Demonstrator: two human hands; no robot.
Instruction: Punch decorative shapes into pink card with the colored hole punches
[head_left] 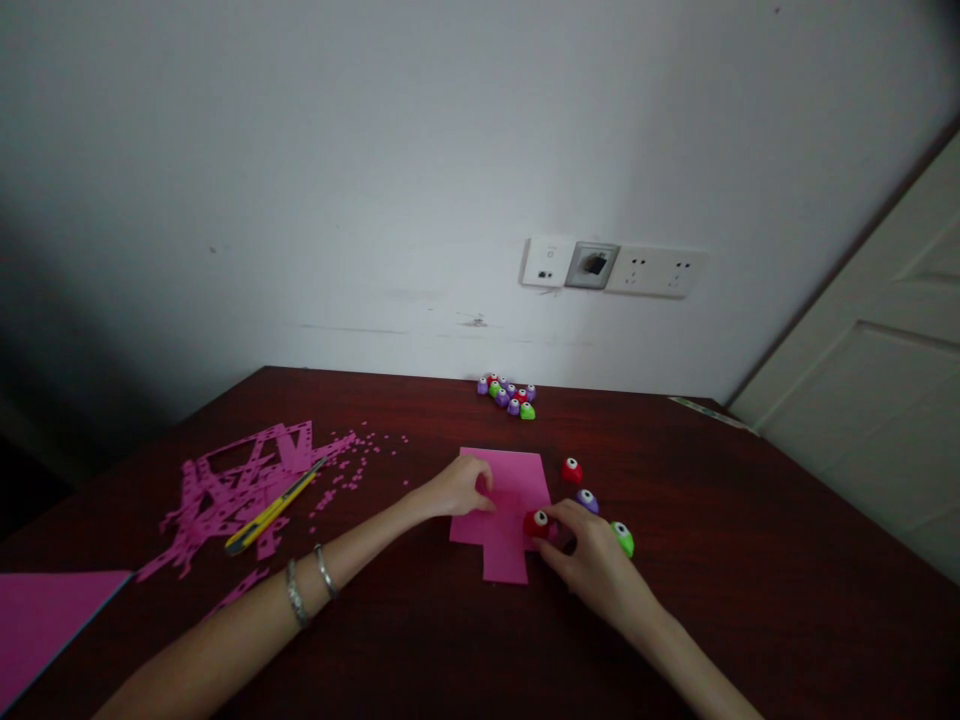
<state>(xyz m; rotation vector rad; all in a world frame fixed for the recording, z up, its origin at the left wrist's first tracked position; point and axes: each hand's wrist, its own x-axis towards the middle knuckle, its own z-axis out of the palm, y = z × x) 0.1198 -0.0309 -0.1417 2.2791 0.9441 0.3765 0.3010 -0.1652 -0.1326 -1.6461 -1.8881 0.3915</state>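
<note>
The table (675,610) beneath the right hand (589,560) is finished in dark reddish, wood-like grain with a soft gloss, while a matt, smooth, paper-like surface is shown by the pink sheet (506,560) under the left hand (466,487). A shiny, plastic look is given to the red piece (537,523) at the right fingertips, and polished metal is seen in the bracelets (296,595) behind the left hand.

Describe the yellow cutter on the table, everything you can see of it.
The cutter is long and slim, with a bright yellow body that looks like plastic and dark parts along it and at its near end. It lies slantwise among the pink scraps on the dark red-brown table, its narrow, dark tip pointing away and to the right. How much blade is out is too small to tell. Neither the left hand nor the right hand touches it.
</note>
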